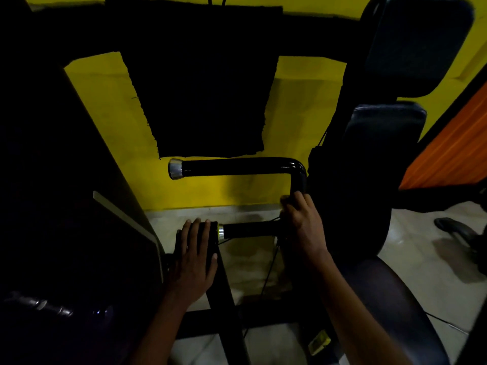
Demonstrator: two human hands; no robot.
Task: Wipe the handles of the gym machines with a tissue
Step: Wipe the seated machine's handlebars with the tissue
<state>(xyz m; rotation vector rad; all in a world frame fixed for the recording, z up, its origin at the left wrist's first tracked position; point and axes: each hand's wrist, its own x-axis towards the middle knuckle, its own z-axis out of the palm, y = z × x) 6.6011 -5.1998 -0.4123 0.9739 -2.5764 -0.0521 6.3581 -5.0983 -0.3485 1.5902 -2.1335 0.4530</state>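
1. Two black handle bars carry the work at this moment: the upper glossy black tube with a silver end cap [237, 167], lying just beyond your right hand [303, 222], and the lower matte black grip with a silver and yellow collar [250, 229], running between your two hands.
2. Your right hand is clenched around the vertical run of the upper tube, just below its rounded bend. A small pale scrap shows at your fingertips there; it may be the tissue [284, 198], but the dim light keeps that from being certain.
3. Your left hand [196, 256] lies flat with fingers spread, gripping nothing, pressed on a dark padded block [210, 246] just left of the collar.
4. Progress looks mid-way at best: I judge the wipe is on the bend section, with the long horizontal run and the lower grip possibly left to do. No surface shows clearly as cleaned or dirty.
5. Materials: the upper tube is smooth and reflective, the lower grip duller and likely rubbery. To the right of your right hand, dark cushioned seat pads [384, 127] look like soft vinyl.
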